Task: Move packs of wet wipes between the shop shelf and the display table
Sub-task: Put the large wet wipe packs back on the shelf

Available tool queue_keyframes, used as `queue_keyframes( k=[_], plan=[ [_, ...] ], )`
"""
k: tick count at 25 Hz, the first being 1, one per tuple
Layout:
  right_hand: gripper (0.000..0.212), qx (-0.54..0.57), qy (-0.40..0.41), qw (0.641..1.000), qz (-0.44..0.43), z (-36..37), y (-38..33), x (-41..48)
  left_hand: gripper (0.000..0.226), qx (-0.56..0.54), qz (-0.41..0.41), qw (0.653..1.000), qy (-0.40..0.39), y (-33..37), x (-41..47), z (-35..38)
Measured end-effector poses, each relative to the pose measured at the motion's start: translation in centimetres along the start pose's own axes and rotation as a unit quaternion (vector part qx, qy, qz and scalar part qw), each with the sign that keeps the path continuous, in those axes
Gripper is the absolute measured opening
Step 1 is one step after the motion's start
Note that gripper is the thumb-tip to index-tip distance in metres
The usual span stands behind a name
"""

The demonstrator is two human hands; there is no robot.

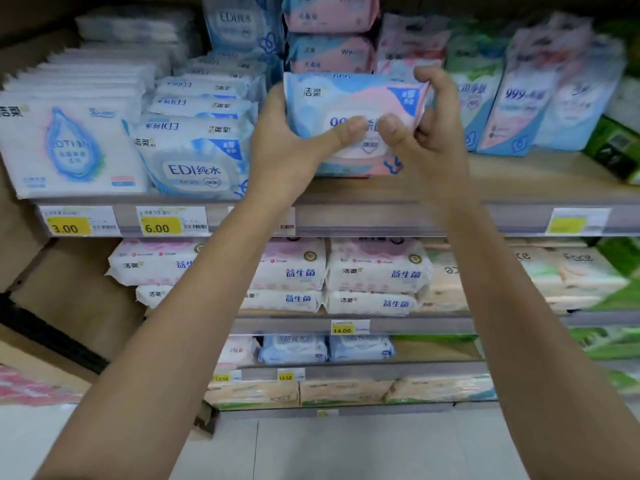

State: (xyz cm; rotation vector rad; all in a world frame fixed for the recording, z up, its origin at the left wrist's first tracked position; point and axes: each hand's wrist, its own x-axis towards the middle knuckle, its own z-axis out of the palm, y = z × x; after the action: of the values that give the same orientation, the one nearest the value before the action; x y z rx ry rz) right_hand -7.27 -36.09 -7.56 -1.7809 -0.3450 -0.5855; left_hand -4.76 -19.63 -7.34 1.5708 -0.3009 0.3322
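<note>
Head view. We hold one pink-and-blue wet-wipe pack (349, 98) upright at the front of the upper shelf (536, 178). Our left hand (287, 147) grips its left edge, thumb across the face; our right hand (429, 140) grips its right edge. To the left: EDI wipe packs (194, 161) above a 6.00 price tag (161, 225).

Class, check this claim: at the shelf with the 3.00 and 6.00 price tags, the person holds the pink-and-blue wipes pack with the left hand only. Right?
No. The head view shows both the left hand and the right hand holding the pink-and-blue wipes pack, at the shelf with the 3.00 tag and 6.00 tag.
</note>
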Motion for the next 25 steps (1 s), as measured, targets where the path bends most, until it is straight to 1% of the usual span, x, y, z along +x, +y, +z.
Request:
queue_keyframes(
  k=[3,5,6,9,11,13,15,21,25],
  plan=[
    [0.073,-0.039,0.007,0.999,0.021,0.8,2.6,-0.2,0.089,0.107,0.04,0.992,0.057,-1.8,-0.7,0.7],
    [0.078,-0.054,0.03,0.998,0.029,1.2,3.3,-0.8,0.094,0.142,0.062,0.986,0.057,-2.8,-1.7,1.1],
    [0.078,-0.064,0.032,0.997,0.027,1.2,3.5,-0.9,0.093,0.151,0.064,0.985,0.053,-3.0,-1.9,1.3],
    [0.073,-0.059,-0.012,0.998,0.028,1.1,3.7,-0.8,0.087,0.142,0.057,0.988,0.031,-3.3,-1.7,1.5],
    [0.071,-0.081,-0.029,0.996,0.031,1.1,3.8,-0.4,0.087,0.151,0.047,0.987,0.011,-3.4,-1.1,1.5],
    [0.068,-0.113,-0.024,0.993,0.028,1.2,3.7,0.0,0.088,0.158,0.038,0.987,0.003,-3.5,-0.4,1.5],
    [0.066,-0.122,-0.018,0.992,0.027,1.5,3.6,0.5,0.089,0.167,0.033,0.985,0.006,-3.4,0.2,1.6],
    [0.071,-0.101,-0.025,0.993,0.05,1.1,3.5,-0.2,0.078,0.201,0.029,0.979,0.006,-2.9,-1.0,1.3],
    [0.074,-0.138,-0.033,0.989,0.043,1.8,2.8,-0.6,0.087,0.208,0.049,0.976,0.027,-3.2,-1.7,0.9]
  ],
)
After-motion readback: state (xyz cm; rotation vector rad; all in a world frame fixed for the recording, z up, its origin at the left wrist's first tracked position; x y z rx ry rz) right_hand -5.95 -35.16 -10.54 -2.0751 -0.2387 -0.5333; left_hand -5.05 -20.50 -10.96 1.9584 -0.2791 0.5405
